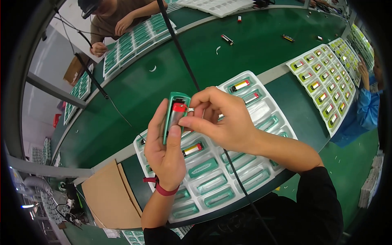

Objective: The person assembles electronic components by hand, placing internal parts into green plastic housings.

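My left hand [166, 157] is wrapped round a green plastic casing [167, 127], tilted upright above the tray. Inside the casing sits a silver battery cell [177, 115] with a red top end. My right hand [230, 122] is closed at the casing's right edge, thumb against the battery's side. A small pale bit shows by its fingertips; I cannot make out what it is. Below both hands lies a white moulded tray [270, 107] of green casings. Some hold batteries, such as a yellow-and-red battery [239, 85] and another battery [192, 150]; others hold no battery.
Behind the tray runs a green conveyor belt [134, 90] with a loose battery [227, 39] on it. Black cables [179, 49] cross the view. Another tray [304, 83] stands right, beside a blue-sleeved person. Across the belt, a person [122, 16] works at a tray. Cardboard [108, 196] lies left.
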{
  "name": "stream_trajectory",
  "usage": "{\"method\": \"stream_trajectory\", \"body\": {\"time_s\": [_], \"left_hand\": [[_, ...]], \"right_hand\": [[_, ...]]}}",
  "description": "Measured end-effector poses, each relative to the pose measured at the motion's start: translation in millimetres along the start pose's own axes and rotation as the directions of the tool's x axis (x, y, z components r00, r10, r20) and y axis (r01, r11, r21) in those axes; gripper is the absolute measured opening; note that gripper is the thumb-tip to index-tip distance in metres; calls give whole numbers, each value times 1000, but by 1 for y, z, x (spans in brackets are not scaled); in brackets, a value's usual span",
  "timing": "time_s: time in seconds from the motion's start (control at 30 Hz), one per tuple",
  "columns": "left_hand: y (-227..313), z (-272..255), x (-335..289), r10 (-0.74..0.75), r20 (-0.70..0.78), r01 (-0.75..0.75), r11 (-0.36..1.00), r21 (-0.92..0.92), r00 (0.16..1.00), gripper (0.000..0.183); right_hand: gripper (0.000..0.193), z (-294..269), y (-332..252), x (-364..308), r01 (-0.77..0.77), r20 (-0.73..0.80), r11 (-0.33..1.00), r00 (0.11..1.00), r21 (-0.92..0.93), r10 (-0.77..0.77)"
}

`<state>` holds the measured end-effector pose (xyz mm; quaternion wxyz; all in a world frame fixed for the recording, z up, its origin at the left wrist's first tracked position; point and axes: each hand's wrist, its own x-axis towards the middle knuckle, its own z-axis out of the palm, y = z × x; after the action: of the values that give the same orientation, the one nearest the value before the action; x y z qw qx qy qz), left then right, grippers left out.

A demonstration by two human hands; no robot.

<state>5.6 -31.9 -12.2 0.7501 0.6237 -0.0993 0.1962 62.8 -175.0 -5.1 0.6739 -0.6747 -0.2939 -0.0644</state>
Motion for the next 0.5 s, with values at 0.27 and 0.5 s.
{"method": "stream_trajectory", "body": {"time_s": [0.27, 0.5], "left_hand": [[1, 2, -1, 96, 3, -92, 955, 281, 995, 43], [-2, -5, 2, 21, 83, -20, 1000, -20, 996, 42]], "right_hand": [[14, -2, -2, 1, 106, -2, 981, 994, -165, -108], [17, -9, -23, 3, -138, 95, 990, 986, 6, 137]]}}
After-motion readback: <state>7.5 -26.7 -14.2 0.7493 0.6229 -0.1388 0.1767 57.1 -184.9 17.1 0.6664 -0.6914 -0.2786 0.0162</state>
